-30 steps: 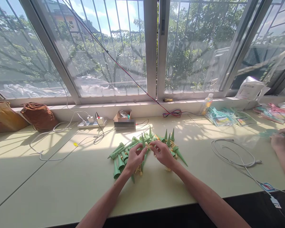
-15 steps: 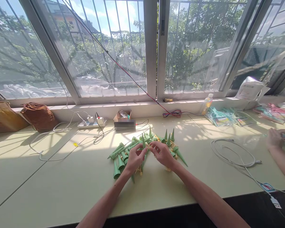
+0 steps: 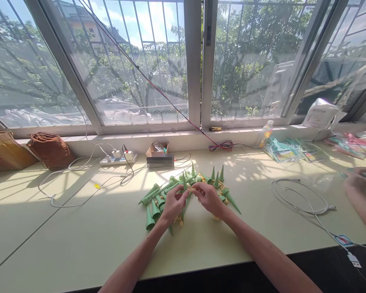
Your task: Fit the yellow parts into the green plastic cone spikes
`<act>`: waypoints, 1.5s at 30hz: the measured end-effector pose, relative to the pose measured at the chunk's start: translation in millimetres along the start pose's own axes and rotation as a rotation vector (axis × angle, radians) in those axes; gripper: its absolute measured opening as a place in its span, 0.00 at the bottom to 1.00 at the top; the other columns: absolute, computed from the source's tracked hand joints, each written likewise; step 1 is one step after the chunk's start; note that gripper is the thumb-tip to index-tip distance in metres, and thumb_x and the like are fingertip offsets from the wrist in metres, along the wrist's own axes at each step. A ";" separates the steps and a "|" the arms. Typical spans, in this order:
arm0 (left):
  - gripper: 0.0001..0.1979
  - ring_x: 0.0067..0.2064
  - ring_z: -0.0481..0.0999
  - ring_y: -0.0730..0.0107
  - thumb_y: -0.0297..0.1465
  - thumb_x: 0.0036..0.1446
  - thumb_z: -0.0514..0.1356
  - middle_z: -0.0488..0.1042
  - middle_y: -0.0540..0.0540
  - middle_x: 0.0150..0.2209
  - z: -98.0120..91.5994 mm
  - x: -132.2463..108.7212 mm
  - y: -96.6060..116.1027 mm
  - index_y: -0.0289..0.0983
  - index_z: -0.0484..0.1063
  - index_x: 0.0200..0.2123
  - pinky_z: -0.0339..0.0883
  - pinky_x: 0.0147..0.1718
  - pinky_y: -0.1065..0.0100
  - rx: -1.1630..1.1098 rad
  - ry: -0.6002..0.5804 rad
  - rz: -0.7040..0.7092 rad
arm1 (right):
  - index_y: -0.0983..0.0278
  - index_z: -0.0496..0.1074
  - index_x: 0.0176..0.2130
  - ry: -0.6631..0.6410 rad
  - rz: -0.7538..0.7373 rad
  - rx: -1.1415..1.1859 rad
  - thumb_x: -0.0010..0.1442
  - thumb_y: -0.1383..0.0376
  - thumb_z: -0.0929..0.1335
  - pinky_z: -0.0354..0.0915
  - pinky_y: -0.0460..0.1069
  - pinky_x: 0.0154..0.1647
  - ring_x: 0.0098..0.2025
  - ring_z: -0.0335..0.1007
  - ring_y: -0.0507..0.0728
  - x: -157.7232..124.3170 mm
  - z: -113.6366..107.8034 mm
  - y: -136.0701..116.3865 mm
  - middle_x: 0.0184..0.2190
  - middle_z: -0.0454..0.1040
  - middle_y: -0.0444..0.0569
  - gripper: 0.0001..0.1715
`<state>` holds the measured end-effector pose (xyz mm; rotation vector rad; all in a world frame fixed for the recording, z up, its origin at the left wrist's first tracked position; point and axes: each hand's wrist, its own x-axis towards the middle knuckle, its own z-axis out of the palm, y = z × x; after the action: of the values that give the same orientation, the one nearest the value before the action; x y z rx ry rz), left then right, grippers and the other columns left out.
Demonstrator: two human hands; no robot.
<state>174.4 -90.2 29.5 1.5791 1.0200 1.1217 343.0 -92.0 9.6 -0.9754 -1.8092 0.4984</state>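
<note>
My left hand (image 3: pixel 174 202) is closed around a green cone (image 3: pixel 184 179), its point standing up above the fingers. Close against it, my right hand (image 3: pixel 208 197) pinches a small yellow plastic piece (image 3: pixel 191 188) at the cone's side; the fingers hide most of that piece. Around both hands lies a pile of hollow green cones (image 3: pixel 155 209), some on their sides. Several upright green cones (image 3: pixel 216 180) stand just beyond my right hand. Small yellow parts (image 3: pixel 181 222) are mixed in under my hands.
A small cardboard box (image 3: pixel 157 149) and a power strip (image 3: pixel 118 158) sit by the window ledge. A white cable (image 3: pixel 301 199) lies coiled at right, near another person's hand (image 3: pixel 355 179). A bottle (image 3: pixel 266 133) and bagged teal items (image 3: pixel 282 149) are at back right.
My hands hold almost the same pose, with only a slight shift of the fingers at the yellow piece. At the right edge, the other person's hands have moved a little.
</note>
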 end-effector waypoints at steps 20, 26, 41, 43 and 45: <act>0.15 0.17 0.61 0.77 0.42 0.53 0.64 0.65 0.54 0.21 -1.0 -0.6 -1.3 0.37 0.74 0.37 0.54 0.15 0.74 -0.001 -0.023 0.004 | 0.64 0.71 0.33 -0.004 0.008 -0.051 0.68 0.58 0.62 0.57 0.45 0.27 0.25 0.62 0.51 0.3 -2.9 -3.4 0.24 0.69 0.44 0.16; 0.15 0.17 0.62 0.77 0.42 0.53 0.64 0.65 0.54 0.20 -1.0 -1.0 0.5 0.36 0.73 0.35 0.54 0.16 0.74 0.001 -0.015 0.006 | 0.63 0.70 0.38 0.013 -0.002 -0.026 0.66 0.58 0.64 0.58 0.45 0.27 0.25 0.62 0.51 -0.9 0.0 -0.4 0.25 0.69 0.44 0.11; 0.14 0.17 0.62 0.78 0.40 0.56 0.62 0.65 0.55 0.18 -1.6 0.0 -2.0 0.35 0.75 0.39 0.55 0.16 0.75 0.023 -0.026 0.028 | 0.64 0.69 0.32 -0.013 0.019 -0.052 0.68 0.59 0.63 0.54 0.45 0.26 0.23 0.58 0.50 -0.4 -2.6 -3.0 0.22 0.65 0.42 0.15; 0.13 0.17 0.62 0.77 0.39 0.56 0.63 0.64 0.55 0.18 -1.6 0.1 -2.3 0.35 0.75 0.39 0.55 0.16 0.75 0.021 -0.025 0.027 | 0.64 0.69 0.35 -0.007 0.016 -0.046 0.67 0.59 0.64 0.55 0.45 0.27 0.24 0.59 0.50 -0.6 -1.7 -2.1 0.22 0.66 0.42 0.12; 0.13 0.17 0.62 0.77 0.38 0.55 0.63 0.64 0.55 0.17 -1.4 0.3 -2.4 0.35 0.75 0.38 0.54 0.16 0.75 0.016 -0.022 0.023 | 0.64 0.69 0.36 -0.008 0.005 -0.031 0.66 0.59 0.65 0.56 0.45 0.27 0.25 0.60 0.51 -0.8 -0.9 -1.1 0.23 0.67 0.43 0.11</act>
<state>172.8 -89.1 27.5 1.6162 1.0012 1.1122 343.5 -93.4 10.3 -1.0005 -1.8270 0.4794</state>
